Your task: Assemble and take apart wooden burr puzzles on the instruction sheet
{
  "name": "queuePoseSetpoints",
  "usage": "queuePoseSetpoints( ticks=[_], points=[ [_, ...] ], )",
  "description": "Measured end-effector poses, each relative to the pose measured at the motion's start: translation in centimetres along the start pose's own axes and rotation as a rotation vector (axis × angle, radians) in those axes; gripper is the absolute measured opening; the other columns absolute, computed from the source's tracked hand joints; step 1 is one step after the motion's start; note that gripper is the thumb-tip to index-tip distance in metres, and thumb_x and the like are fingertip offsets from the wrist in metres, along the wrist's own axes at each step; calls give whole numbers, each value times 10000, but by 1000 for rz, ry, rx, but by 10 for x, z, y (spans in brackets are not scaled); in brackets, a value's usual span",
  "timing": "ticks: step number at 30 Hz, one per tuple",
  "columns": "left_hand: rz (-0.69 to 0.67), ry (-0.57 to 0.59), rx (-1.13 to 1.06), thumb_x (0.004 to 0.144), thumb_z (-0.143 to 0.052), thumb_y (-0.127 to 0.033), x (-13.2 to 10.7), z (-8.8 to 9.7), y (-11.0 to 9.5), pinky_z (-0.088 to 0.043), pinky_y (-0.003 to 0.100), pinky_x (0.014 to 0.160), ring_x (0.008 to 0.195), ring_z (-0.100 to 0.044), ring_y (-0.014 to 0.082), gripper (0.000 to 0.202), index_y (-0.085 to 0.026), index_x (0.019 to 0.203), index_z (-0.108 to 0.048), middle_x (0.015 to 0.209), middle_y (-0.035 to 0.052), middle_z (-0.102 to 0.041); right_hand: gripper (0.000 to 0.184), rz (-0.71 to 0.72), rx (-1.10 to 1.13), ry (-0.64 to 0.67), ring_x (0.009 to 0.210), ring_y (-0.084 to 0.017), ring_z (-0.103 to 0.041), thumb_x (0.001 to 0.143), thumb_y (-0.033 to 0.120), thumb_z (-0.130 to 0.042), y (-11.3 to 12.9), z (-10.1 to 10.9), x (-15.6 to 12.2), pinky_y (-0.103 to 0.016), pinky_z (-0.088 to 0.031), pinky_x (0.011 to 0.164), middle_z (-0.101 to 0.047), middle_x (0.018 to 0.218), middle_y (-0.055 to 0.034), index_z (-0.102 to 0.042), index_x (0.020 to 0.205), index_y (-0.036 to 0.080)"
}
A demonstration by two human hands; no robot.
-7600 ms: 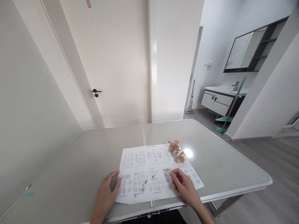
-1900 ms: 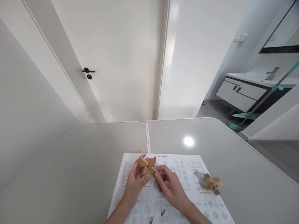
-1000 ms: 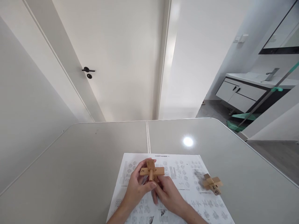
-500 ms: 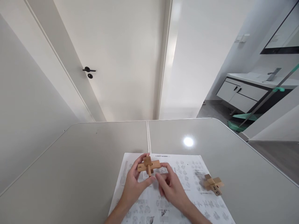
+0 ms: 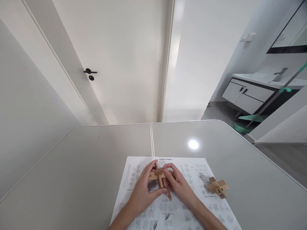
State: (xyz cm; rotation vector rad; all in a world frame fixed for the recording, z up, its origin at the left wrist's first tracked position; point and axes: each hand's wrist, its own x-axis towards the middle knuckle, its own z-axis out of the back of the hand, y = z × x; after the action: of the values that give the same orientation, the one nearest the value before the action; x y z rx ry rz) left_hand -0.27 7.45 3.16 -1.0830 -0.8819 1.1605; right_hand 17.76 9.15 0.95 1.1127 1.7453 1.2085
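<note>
Between my two hands is a wooden puzzle point(image 5: 153, 175) of interlocking pieces, with a number marked on its left arm and a round rod running through it. My left hand point(image 5: 143, 191) curls around its left side, fingertips at the far end of the rod and thumb by the near end. My right hand point(image 5: 177, 182) pinches the right end of the puzzle, partly covering it. Under both hands lies a printed sheet point(image 5: 130, 198) with small diagrams. A second wooden puzzle point(image 5: 218, 187), cross-shaped with dark numbers, rests on the sheet's right edge.
The grey table point(image 5: 72, 179) has a seam down its middle and a bright light reflection. Beyond its far edge stands a white door point(image 5: 129, 70) with a black handle point(image 5: 90, 71). At the right are a washbasin cabinet point(image 5: 248, 94) and a green dustpan point(image 5: 241, 128).
The held puzzle has turned and shifted slightly right and toward me. My right hand has closed onto its right end, where before an index finger touched it. The second puzzle stays put.
</note>
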Motion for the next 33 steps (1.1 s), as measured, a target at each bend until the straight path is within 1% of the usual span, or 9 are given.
queuePoseSetpoints(
  ticks=[4, 7, 12, 16, 20, 23, 27, 31, 33],
  points=[
    [35, 28, 22, 794, -846, -322, 1, -1, 4, -326, 542, 1206, 1471, -418, 387, 874, -371, 1563, -432, 1625, 94, -431, 448, 9, 11, -9, 399, -115, -560, 966, 677, -558, -4, 4, 1, -205, -465, 360, -586, 590, 97, -456, 1055, 250],
    [29, 29, 82, 802, -842, -329, 1, -2, 4, -322, 557, 1204, 1495, -375, 390, 907, -384, 1585, -387, 1636, 86, -415, 429, 5, 10, 0, 420, -116, -575, 980, 658, -554, -4, 6, 2, -215, -492, 377, -599, 615, 90, -459, 1058, 247],
    [-13, 20, 155, 810, -841, -370, 1, -3, 5, -291, 582, 1215, 1496, -364, 384, 931, -368, 1603, -354, 1611, 87, -456, 449, -7, -8, -16, 416, -116, -569, 960, 668, -580, 1, 8, 3, -210, -484, 373, -588, 588, 98, -459, 1056, 247],
    [-4, 21, 190, 829, -822, -395, 0, -4, 6, -350, 578, 1186, 1476, -398, 392, 889, -364, 1593, -370, 1603, 93, -461, 476, -11, -9, -14, 415, -118, -567, 938, 694, -591, 2, 9, 4, -212, -480, 375, -587, 582, 97, -460, 1051, 250],
    [34, 44, 212, 833, -815, -380, -1, -2, 6, -421, 535, 1150, 1456, -437, 366, 891, -395, 1587, -341, 1616, 73, -434, 460, -16, 1, 5, 406, -112, -555, 946, 687, -589, 2, 9, 2, -210, -460, 374, -594, 593, 88, -481, 1039, 249],
    [8, 14, 174, 776, -867, -345, -1, -1, 6, -412, 522, 1162, 1434, -467, 350, 907, -378, 1543, -384, 1587, 78, -468, 443, -41, 69, 41, 415, -111, -555, 948, 667, -611, 4, 6, -1, -208, -453, 379, -600, 602, 81, -494, 1027, 246],
    [-89, -46, 93, 719, -912, -355, 0, 1, 6, -417, 536, 1150, 1380, -519, 351, 910, -349, 1488, -426, 1496, 96, -552, 420, -91, 219, 92, 425, -94, -537, 939, 613, -675, 6, 5, -4, -193, -438, 398, -637, 628, 60, -513, 1031, 237],
    [-165, -25, 55, 742, -896, -436, 1, 1, 8, -435, 512, 1131, 1353, -533, 346, 858, -332, 1468, -451, 1476, 101, -560, 399, -154, 371, 100, 385, -63, -467, 931, 557, -723, 6, 6, -6, -164, -350, 385, -630, 596, 58, -545, 1061, 224],
    [-189, -18, 37, 824, -819, -475, 0, 0, 10, -435, 492, 1126, 1340, -536, 321, 813, -334, 1507, -401, 1480, 98, -553, 413, -173, 435, 71, 364, -49, -426, 909, 541, -756, 6, 7, -6, -157, -293, 365, -610, 587, 64, -571, 1087, 218]
  ],
)
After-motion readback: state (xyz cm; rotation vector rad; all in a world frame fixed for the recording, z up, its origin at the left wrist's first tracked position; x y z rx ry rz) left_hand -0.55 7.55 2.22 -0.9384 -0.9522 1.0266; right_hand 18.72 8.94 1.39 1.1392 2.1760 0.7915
